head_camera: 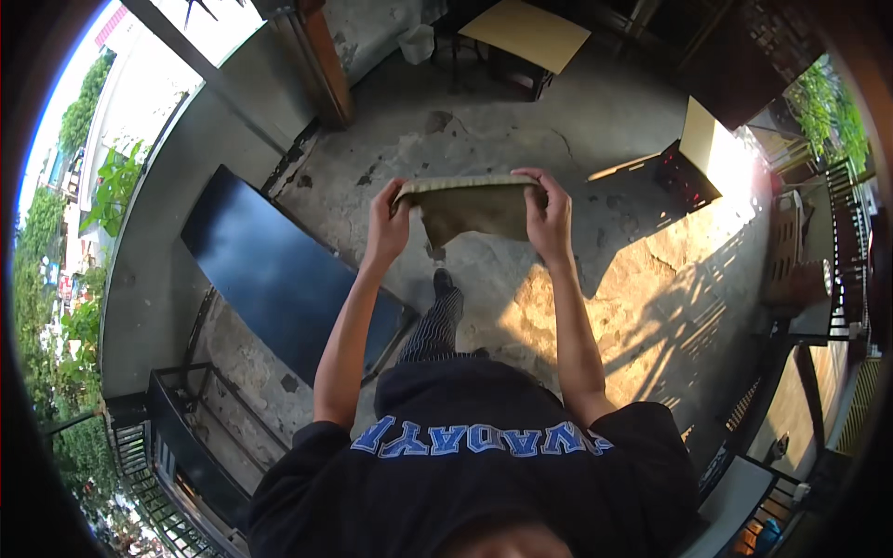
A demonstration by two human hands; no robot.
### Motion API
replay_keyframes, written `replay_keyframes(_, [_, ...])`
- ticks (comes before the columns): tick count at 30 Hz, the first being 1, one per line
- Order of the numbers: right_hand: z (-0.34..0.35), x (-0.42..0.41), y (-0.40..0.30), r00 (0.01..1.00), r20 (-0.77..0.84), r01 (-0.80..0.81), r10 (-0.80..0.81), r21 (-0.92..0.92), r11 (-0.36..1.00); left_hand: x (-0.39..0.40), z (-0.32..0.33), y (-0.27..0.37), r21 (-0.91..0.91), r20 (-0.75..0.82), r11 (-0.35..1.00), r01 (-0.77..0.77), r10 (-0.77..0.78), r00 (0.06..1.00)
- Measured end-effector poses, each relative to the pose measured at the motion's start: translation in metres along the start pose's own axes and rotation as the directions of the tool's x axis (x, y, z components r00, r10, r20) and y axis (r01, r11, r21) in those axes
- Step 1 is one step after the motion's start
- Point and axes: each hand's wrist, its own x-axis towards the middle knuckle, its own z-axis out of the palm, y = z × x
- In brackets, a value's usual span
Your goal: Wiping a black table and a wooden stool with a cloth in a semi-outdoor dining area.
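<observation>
Stretched between my two hands is an olive-green cloth [474, 206], held out in front of me above the floor. Its upper edge is a pale, thick fold, and the darker lower part hangs down unevenly. My left hand [389, 222] grips the left end of the fold, with the thumb on the near side. At the other end, my right hand [549, 213] pinches the cloth between thumb and fingers. Beneath the cloth, a dark shoe [442, 280] and a striped trouser leg [439, 324] show on my stepping foot.
A dark glossy table [286, 265] stands close on my left, beside a low wall [188, 174]. Farther ahead are a light-topped table [527, 31] and a white bucket [417, 43]. A box-like panel piece [691, 167] stands right on the cracked concrete floor [502, 125]. Railings [848, 244] line the right.
</observation>
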Motion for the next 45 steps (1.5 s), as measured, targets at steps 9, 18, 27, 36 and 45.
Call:
replay_keyframes(9, [0.065, 0.166, 0.102, 0.948, 0.296, -0.091, 0.117, -0.1, 0.991, 0.2, -0.009, -0.075, -0.019, -0.021, 0.997, 0.079, -0.08, 0.997])
replay_keyframes(18, [0.091, 0.35, 0.186, 0.996, -0.06, -0.078, 0.069, -0.148, 0.986, 0.414, -0.008, -0.132, -0.018, 0.374, 0.974, 0.224, -0.201, 0.906])
replay_keyframes(27, [0.177, 0.599, 0.264, 0.999, -0.038, 0.008, -0.007, 0.019, 1.0, 0.649, -0.019, -0.185, -0.053, 0.001, 0.994, 0.092, -0.092, 0.996])
replay_keyframes(36, [0.27, 0.89, 0.29, 0.973, -0.074, 0.219, -0.22, -0.021, 0.975, 0.927, -0.061, -0.174, 0.047, -0.255, 0.999, 0.023, -0.01, 0.967])
replay_keyframes(45, [0.348, 0.955, 0.366, 0.99, -0.128, 0.026, -0.062, -0.262, 0.965, 1.085, -0.089, -0.26, 0.055, -0.11, 0.967, -0.249, 0.254, 0.961])
